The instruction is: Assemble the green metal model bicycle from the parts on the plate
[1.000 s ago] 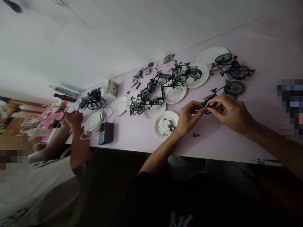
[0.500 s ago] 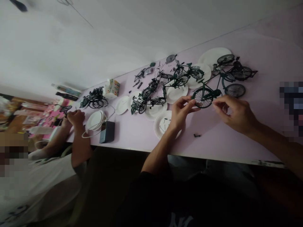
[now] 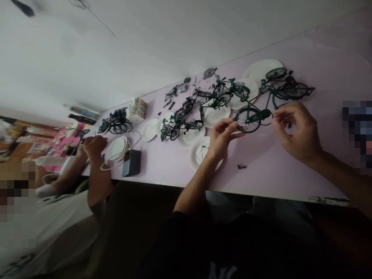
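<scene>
A dark green model bicycle (image 3: 249, 119) is held up over the table, its rear wheel towards my left hand (image 3: 222, 137). The thumb and fingers of that hand pinch the wheel's edge. Close to the chain guard (image 3: 264, 114), my right hand (image 3: 299, 131) has its thumb and forefinger drawn together. A thin dark curved strip (image 3: 266, 124) runs from the guard towards those fingertips; whether they grip it is unclear. My right hand hides the front wheel. On the table below lies a small black part (image 3: 241, 167).
More model bicycles (image 3: 222, 99) stand among paper plates (image 3: 193, 153) at the back. A tissue box (image 3: 137, 110), dark grey box (image 3: 131, 162), white cable (image 3: 112, 167) and another bicycle cluster (image 3: 114, 121) are left. A co-worker's hands (image 3: 94, 147) work at far left.
My right hand has moved right and slightly up, now covering the front wheel. The thin curved strip shows beside the chain guard. My left hand keeps its hold, the bicycle shifting slightly left.
</scene>
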### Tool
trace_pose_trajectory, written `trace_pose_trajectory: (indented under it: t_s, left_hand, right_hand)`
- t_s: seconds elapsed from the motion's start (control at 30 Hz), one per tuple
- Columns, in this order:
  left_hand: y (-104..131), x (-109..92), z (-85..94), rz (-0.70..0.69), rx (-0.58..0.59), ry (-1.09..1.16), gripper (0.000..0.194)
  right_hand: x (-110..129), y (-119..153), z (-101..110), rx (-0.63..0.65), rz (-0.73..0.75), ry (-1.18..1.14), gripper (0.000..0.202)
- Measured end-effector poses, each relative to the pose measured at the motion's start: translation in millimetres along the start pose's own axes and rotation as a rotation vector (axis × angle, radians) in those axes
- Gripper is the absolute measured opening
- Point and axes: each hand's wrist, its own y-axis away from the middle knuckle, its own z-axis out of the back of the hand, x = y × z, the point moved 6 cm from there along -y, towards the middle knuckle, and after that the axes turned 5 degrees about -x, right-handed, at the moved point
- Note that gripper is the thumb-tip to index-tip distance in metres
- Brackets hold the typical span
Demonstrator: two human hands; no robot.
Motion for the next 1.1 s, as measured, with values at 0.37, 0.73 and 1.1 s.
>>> trace_pose_trajectory:
  t_s: [0.37, 0.73, 1.1]
  left_hand:
    - [-2, 4, 1.5, 0.059, 0.032, -0.036, 0.038]
    - [-6, 9, 0.6, -0.012, 0.099, -0.109, 0.045]
    - [9, -25, -7.3, -0.754, 0.062, -0.873, 0.021]
  right_hand:
    - [4, 1, -3, 0.111, 0.049, 0.066, 0.037]
    - [-3, 3, -5, 0.170, 0.026, 0.062, 0.028]
    - [-6, 8, -13, 0.309, 0.080, 0.123, 0.021]
